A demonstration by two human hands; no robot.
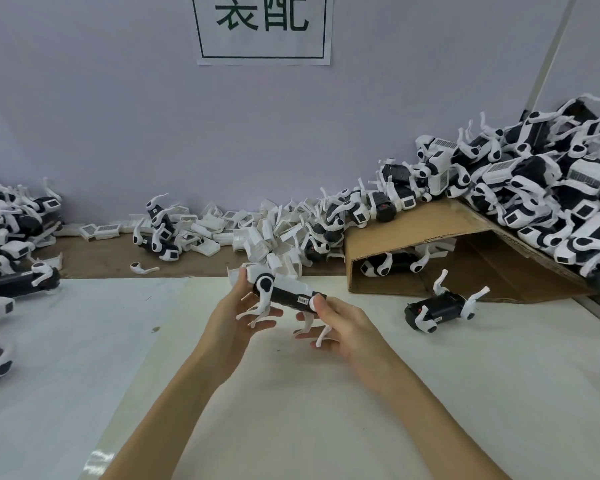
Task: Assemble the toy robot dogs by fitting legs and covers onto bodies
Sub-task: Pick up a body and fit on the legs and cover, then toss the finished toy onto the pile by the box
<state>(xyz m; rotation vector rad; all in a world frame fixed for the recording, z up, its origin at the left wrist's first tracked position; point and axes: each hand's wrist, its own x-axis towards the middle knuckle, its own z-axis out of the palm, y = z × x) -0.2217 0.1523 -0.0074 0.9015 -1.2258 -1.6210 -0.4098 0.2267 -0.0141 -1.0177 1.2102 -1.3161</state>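
I hold one toy robot dog [284, 294] above the white table, between both hands. It has a black body, a white cover on top and white legs hanging down. My left hand [238, 318] grips its left end, with the thumb behind the cover and the fingers under the front legs. My right hand [343, 322] grips the right end, thumb on the body's side, fingers curled beneath the rear legs. A loose pile of white covers [257, 233] lies just behind the dog.
A black body with legs up [440, 308] lies on the table to the right. A tilted cardboard box [440, 244] carries a heap of dogs [534, 181]. More dogs are piled at the left edge [11, 237]. A single leg [141, 268] lies on the brown strip.
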